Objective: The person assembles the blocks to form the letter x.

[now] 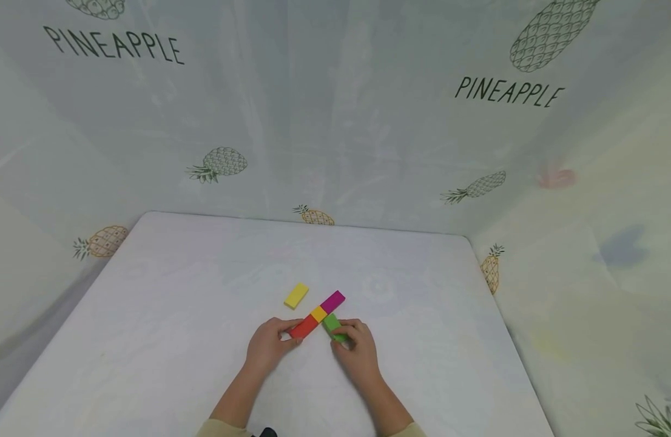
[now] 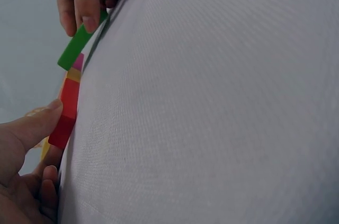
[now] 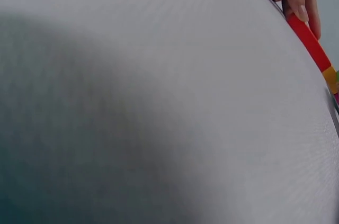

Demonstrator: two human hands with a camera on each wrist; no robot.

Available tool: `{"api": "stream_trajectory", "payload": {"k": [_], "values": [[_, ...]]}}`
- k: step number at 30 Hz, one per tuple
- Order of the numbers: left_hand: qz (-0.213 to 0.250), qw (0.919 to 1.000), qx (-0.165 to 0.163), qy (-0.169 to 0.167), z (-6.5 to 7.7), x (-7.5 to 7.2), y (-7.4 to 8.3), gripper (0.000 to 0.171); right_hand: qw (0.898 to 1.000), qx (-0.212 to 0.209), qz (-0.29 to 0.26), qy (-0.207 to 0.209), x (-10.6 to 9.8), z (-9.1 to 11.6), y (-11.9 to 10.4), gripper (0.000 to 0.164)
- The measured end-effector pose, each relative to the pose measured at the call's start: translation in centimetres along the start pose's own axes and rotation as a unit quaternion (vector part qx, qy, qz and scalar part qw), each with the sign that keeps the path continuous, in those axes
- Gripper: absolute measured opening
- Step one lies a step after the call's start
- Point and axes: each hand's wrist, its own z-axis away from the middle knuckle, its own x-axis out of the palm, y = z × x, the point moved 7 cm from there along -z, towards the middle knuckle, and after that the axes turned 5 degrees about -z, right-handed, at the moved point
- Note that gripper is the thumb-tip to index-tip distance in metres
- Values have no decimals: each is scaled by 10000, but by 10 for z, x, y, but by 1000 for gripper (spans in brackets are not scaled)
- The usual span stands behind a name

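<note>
My left hand (image 1: pixel 267 346) pinches the near end of a red block (image 1: pixel 304 328) between thumb and fingers. Beyond it, an orange block (image 1: pixel 318 314) and a purple block (image 1: pixel 333 301) continue the same slanting row, end to end. A green block (image 1: pixel 331 322) is held in my right hand (image 1: pixel 359 352), its far end right by the orange and purple blocks. In the left wrist view, that green block (image 2: pixel 77 49) is tilted, one end under the right fingertips. The right wrist view catches the left fingers on the red block (image 3: pixel 311 44).
Behind the row and to its left, a yellow block (image 1: pixel 296 295) lies flat by itself. Everything rests on a table with a white cloth (image 1: pixel 204 273). Curtains printed with pineapples (image 1: pixel 341 121) hang along the back and both sides.
</note>
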Motion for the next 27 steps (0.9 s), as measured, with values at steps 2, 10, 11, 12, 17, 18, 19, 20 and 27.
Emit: {"api": "stream_trajectory", "payload": {"k": [2,10,11,12,17,18,19,20,27], "values": [[11,10000,14,14,1,-1,0,43,10000,32,48,-3,0,0,0,23],[44,10000,42,1,1,-1,0,43,9998,91,176,-37,2,0,1,21],[53,10000,42,-4,0,-1,0,43,9998,81,196,-38,2,0,1,21],[61,10000,47,-7,0,-1,0,43,9997,40,230,-38,2,0,0,21],[88,9999,61,-16,0,0,1,43,9994,23,324,-70,3,0,1,20],[87,9999,66,-15,0,0,1,43,9993,34,350,-84,3,0,1,20],[90,9999,66,-15,0,-1,2,43,9993,76,348,-100,3,0,2,20],[97,9999,62,-19,0,-1,2,43,9992,83,363,-113,3,0,2,20],[71,10000,40,-36,1,-2,1,44,9988,104,417,-237,6,0,2,21]]}}
